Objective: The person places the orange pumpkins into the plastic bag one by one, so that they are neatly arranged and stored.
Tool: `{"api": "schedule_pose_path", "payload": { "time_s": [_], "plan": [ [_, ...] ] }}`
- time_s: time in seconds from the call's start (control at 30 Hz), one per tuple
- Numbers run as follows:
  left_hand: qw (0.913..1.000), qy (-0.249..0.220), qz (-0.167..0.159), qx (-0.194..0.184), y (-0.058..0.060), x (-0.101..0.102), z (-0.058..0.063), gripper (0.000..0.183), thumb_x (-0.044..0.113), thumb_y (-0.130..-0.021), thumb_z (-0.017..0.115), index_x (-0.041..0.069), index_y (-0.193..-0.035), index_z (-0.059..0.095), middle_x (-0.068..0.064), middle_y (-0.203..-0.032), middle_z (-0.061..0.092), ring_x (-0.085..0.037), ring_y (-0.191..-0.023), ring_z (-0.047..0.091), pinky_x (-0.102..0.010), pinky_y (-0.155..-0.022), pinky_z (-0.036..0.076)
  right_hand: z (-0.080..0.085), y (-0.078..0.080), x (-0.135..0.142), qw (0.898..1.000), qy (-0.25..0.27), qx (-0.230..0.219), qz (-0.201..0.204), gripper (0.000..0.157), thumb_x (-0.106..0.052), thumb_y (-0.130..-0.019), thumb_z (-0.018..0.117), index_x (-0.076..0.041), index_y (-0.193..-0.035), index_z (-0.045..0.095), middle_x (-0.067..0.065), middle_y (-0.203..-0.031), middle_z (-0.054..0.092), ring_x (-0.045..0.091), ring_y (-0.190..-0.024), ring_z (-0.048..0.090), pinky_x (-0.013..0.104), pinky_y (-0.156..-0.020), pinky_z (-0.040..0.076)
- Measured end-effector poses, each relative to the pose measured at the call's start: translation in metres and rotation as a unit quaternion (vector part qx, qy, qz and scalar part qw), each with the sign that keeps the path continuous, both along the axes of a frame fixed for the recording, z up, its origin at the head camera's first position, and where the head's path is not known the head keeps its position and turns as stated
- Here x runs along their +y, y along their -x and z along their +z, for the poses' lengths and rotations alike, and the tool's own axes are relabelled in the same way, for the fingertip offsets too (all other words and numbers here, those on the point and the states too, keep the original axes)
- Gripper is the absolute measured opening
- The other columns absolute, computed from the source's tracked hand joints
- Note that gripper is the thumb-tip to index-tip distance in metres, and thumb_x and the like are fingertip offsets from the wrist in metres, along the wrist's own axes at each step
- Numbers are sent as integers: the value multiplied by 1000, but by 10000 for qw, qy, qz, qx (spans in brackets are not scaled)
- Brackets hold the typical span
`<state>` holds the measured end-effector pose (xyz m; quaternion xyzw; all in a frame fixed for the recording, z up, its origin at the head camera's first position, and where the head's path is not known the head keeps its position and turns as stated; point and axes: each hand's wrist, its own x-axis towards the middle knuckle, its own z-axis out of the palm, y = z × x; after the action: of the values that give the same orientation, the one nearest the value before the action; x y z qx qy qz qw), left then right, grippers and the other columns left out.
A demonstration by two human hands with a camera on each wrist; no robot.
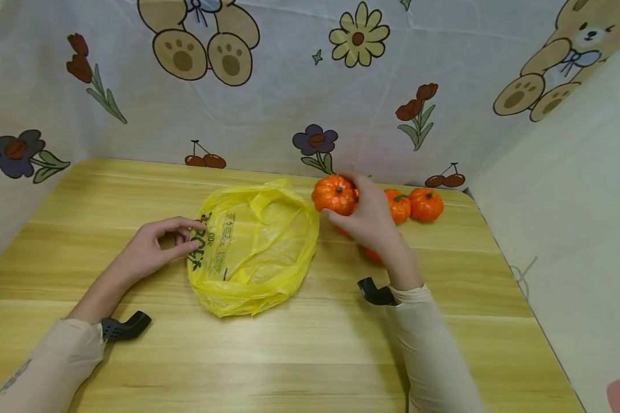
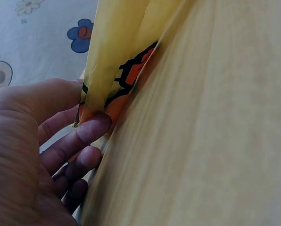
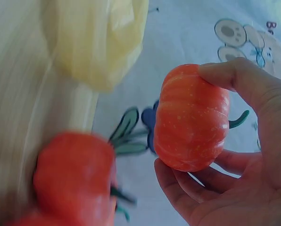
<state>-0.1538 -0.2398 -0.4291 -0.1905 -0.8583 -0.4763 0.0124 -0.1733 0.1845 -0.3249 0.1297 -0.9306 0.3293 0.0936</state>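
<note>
My right hand (image 1: 369,215) grips a small orange pumpkin (image 1: 334,195) with a green stem. In the right wrist view the pumpkin (image 3: 190,117) is raised, thumb on one side and fingers on the other. A yellow plastic bag (image 1: 258,252) with dark printing lies spread on the table, just left of the pumpkin, its rim bunched around the middle. At its left edge, my left hand (image 1: 157,244) pinches the film between thumb and finger; the left wrist view shows the printed bag edge (image 2: 117,70) between them.
More small pumpkins stand at the table's back right, such as one at the far right (image 1: 426,205) and its neighbour (image 1: 398,206); another (image 1: 373,254) is partly hidden by my right wrist. The wooden table (image 1: 268,361) meets a patterned cloth (image 1: 268,126) behind.
</note>
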Motion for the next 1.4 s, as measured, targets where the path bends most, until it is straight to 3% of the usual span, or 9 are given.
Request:
{"api": "schedule_pose_path", "payload": {
  "time_s": [0.33, 0.63, 0.93, 1.17, 1.4],
  "plan": [
    [10000, 25, -34, 10, 1, -1, 1, 34, 12, -95, 80, 21, -127, 76, 0, -94, 69, -13, -82, 57, -20, -75, 44, -1, 12, -57, 9983, 273, -99, 499, 78, -29, -85, 87, -6, -150, 50, 12, -141, 61, 30, -125, 61, 48, -106, 53],
    [10000, -4, -59, -16, 1, -1, 3, 33, 11, -95, 79, 20, -127, 76, 0, -93, 68, -14, -80, 56, -21, -74, 44, 1, 19, -99, 9947, 236, 107, 997, 75, -28, -85, 87, -4, -147, 52, 11, -138, 62, 27, -123, 61, 43, -106, 53],
    [9999, -81, -120, -92, 2, 0, 4, 31, 13, -96, 79, 20, -127, 76, -1, -92, 68, -15, -80, 57, -22, -75, 45, 8, 20, -134, 9925, 135, 8, 1214, 76, -31, -87, 86, -7, -150, 51, 9, -142, 60, 27, -128, 57, 44, -109, 49],
    [9997, -146, -172, -78, 2, 0, 4, 30, 13, -97, 78, 20, -126, 76, -1, -93, 68, -14, -80, 58, -21, -75, 46, -2, 21, -150, 9895, 28, -166, 1433, 75, -31, -87, 85, -8, -150, 51, 8, -143, 59, 26, -127, 57, 44, -109, 49],
    [9997, -144, -185, -77, 2, -3, 3, 30, 13, -97, 78, 20, -126, 76, -1, -91, 67, -14, -80, 58, -22, -74, 46, -19, 26, -158, 9853, -214, -626, 1575, 80, -33, -86, 88, -9, -152, 50, 9, -146, 58, 26, -130, 58, 42, -110, 50]
  ]
}}
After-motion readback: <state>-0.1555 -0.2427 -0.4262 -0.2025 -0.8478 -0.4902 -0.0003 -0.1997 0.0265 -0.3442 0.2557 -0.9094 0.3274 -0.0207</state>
